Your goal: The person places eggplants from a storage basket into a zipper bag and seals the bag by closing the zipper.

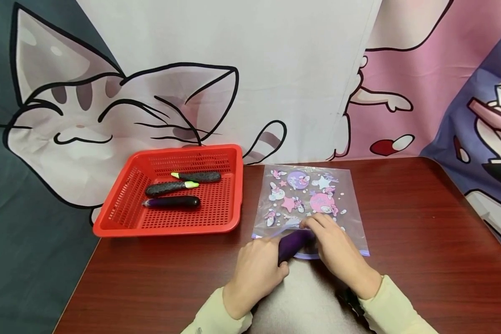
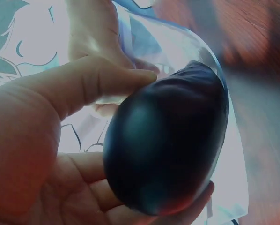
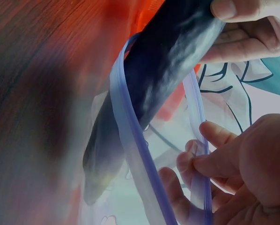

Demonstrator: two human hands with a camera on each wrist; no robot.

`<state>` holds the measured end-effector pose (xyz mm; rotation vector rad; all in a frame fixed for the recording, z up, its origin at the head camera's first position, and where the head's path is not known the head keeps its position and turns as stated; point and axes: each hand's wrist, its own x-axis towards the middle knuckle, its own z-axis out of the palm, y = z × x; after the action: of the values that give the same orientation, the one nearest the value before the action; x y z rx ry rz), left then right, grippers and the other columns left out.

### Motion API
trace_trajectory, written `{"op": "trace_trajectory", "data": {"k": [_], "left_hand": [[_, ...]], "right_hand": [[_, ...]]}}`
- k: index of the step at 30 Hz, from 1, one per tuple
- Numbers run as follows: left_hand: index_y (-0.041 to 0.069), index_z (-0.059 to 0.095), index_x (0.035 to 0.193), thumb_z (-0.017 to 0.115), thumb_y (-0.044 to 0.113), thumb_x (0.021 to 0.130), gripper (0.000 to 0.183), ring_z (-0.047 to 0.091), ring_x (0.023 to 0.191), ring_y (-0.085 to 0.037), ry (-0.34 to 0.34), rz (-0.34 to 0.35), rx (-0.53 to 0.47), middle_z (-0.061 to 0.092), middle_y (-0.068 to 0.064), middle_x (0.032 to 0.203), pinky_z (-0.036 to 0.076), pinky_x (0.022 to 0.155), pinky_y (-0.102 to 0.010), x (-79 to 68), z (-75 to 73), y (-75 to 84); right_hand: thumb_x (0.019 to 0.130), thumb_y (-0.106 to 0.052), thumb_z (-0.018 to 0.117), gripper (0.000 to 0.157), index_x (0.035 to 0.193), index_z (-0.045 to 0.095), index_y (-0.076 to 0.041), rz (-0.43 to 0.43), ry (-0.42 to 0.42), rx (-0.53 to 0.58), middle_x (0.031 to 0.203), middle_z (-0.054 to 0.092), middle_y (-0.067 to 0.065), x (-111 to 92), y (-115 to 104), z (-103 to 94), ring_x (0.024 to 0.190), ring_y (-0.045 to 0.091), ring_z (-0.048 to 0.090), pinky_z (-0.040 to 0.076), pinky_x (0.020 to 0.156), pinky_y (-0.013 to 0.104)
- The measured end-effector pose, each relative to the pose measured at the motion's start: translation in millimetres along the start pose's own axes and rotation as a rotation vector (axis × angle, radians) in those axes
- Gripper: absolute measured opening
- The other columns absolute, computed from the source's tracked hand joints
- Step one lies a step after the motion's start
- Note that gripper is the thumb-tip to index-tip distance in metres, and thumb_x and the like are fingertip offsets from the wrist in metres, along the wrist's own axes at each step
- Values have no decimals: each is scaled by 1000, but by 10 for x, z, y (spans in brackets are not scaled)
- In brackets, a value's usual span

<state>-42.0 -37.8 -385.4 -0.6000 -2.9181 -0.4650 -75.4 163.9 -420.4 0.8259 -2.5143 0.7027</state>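
A dark purple eggplant [image 1: 293,244] is gripped in my left hand [image 1: 256,269]; the left wrist view shows fingers and thumb around the rounded end of the eggplant [image 2: 163,145]. Its narrower end sits inside the mouth of a clear zip bag [image 1: 345,190] printed with pink and purple cartoons. The bag lies on the table, its purple-edged opening towards me. My right hand [image 1: 340,255] pinches one side of that opening; in the right wrist view, thumb and fingers hold the zip edge [image 3: 202,173], and the mouth gapes around the eggplant [image 3: 163,61].
A red plastic basket [image 1: 167,230] stands left of the bag. Inside lie another eggplant [image 1: 173,202] and two dark, bumpy vegetables with pale green ends [image 1: 164,187]. Behind the brown table [image 1: 421,218] hangs a cartoon-printed cloth [image 1: 309,83]. A shiny grey surface [image 1: 302,301] shows below my hands.
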Motion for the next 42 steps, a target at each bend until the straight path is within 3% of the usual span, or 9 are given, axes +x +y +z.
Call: {"op": "trace_trajectory", "data": {"k": [7,17,24,32,42], "left_hand": [[9,69,83,85,24,70,25,69,70,-22,28,24,-3,71,-3,79,51,60,-38,25,26,49],[9,72,86,86,21,71,24,69,69,-21,61,45,-15,71,-1,80,52,57,-36,67,98,107],[12,78,101,85,22,72,31,72,79,-17,72,77,7,75,1,94,54,63,-34,112,166,137],[20,79,98,85,23,72,27,71,93,-12,94,112,49,76,-1,100,56,67,-34,153,232,162],[18,78,96,85,24,71,27,71,80,-13,162,126,38,74,2,96,53,63,-31,224,351,199]], "right_hand": [[72,23,53,45,101,64,-9,16,8,-4,98,62,0,-7,-20,9,95,21,61,53,72,40],[80,21,52,38,102,65,-7,-12,46,32,99,63,0,0,-32,18,94,19,60,52,80,38],[80,20,53,38,103,65,-8,-18,54,42,101,63,0,0,-35,19,95,19,60,51,81,37],[81,21,52,38,104,66,-7,-19,67,39,100,63,1,8,-49,12,94,20,61,51,81,37],[83,21,52,38,107,66,-5,-38,91,53,102,64,1,16,-64,13,96,21,60,49,85,36]]}}
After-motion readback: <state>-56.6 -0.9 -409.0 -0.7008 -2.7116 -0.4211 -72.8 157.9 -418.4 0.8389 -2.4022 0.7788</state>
